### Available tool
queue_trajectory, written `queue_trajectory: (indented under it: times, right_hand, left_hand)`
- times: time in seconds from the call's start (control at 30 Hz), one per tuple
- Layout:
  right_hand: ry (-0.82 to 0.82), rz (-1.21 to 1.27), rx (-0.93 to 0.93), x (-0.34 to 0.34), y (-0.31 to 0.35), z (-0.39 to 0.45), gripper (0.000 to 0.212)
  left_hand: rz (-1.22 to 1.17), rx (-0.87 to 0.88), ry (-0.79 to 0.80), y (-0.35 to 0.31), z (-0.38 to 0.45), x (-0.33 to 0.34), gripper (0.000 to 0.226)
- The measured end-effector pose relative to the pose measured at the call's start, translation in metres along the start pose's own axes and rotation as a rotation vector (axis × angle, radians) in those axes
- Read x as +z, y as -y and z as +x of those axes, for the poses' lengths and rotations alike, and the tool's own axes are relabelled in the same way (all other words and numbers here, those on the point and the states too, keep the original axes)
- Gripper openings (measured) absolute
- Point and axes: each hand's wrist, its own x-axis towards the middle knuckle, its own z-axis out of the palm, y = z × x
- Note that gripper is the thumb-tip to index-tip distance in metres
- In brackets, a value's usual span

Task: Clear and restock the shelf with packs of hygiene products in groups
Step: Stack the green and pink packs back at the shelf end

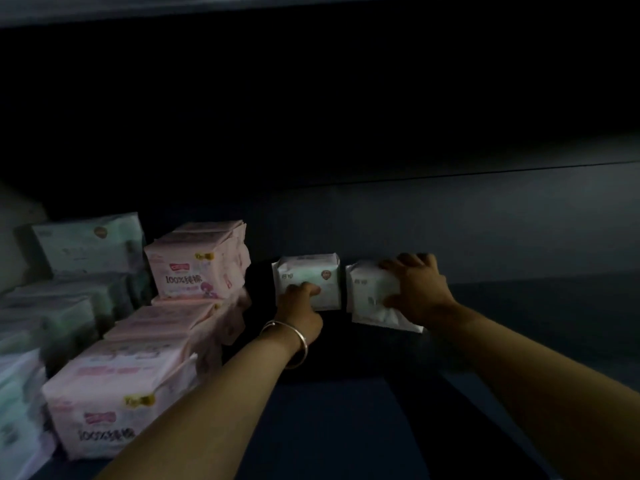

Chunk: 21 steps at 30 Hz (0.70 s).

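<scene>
Two small white-and-green packs stand side by side at the back of a dark shelf [346, 427]. My left hand [300, 311], with a silver bangle on its wrist, grips the lower front of the left pack [311, 273]. My right hand [417, 289] grips the right pack [367, 292], fingers over its top and thumb on its front. That pack leans slightly, its lower seal sticking out toward me. A narrow gap separates the two packs.
Pink packs [197, 261] are stacked in a row at the left, one lying near the front [114, 400]. Pale green packs [86, 244] fill the far left. The shelf's back wall [485, 220] is close behind. The upper shelf [311, 5] hangs overhead.
</scene>
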Motion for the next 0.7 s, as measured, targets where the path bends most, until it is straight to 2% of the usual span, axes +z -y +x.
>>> queue_trajectory:
  times: [0.2, 0.47, 0.63, 0.7]
  right_hand:
    - [-0.092, -0.045, 0.006, 0.023, 0.004, 0.025, 0.063]
    - [-0.123, 0.069, 0.035, 0.043, 0.01, 0.053, 0.054]
    - [-0.019, 0.048, 0.043, 0.038, 0.009, 0.049, 0.067]
    - [0.022, -0.042, 0.023, 0.031, 0.012, 0.042, 0.077]
  left_hand:
    - [0.194, 0.059, -0.031, 0.0, 0.011, 0.009, 0.059]
    - [0.222, 0.07, -0.01, 0.003, 0.019, 0.01, 0.064]
    - [0.216, 0.065, 0.012, 0.004, 0.018, 0.007, 0.062]
    - [0.205, 0.07, 0.018, 0.001, 0.013, 0.005, 0.061]
